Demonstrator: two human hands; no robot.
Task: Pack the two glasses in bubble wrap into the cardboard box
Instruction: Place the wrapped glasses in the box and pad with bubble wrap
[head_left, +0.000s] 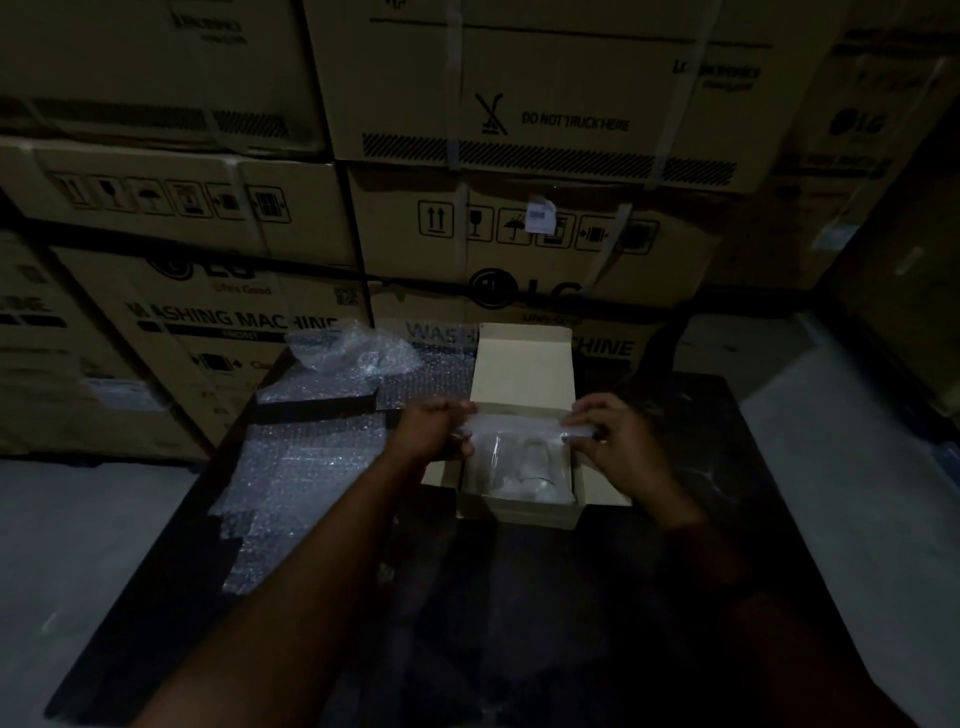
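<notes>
A small open cardboard box (522, 512) stands on a dark table (519, 597), its lid flap (522, 364) raised at the back. Inside it I make out two clear glasses (511, 462) side by side, dim in the low light. A strip of clear bubble wrap (511, 423) stretches over the box's top. My left hand (434, 428) pinches its left end at the box's left wall. My right hand (610, 439) pinches its right end at the right wall.
Flat sheets of bubble wrap (306, 467) cover the table's left side, and a crumpled piece (353, 351) lies at the far edge. Large stacked washing machine cartons (519, 208) form a wall just behind the table. Grey floor (857, 467) lies on both sides.
</notes>
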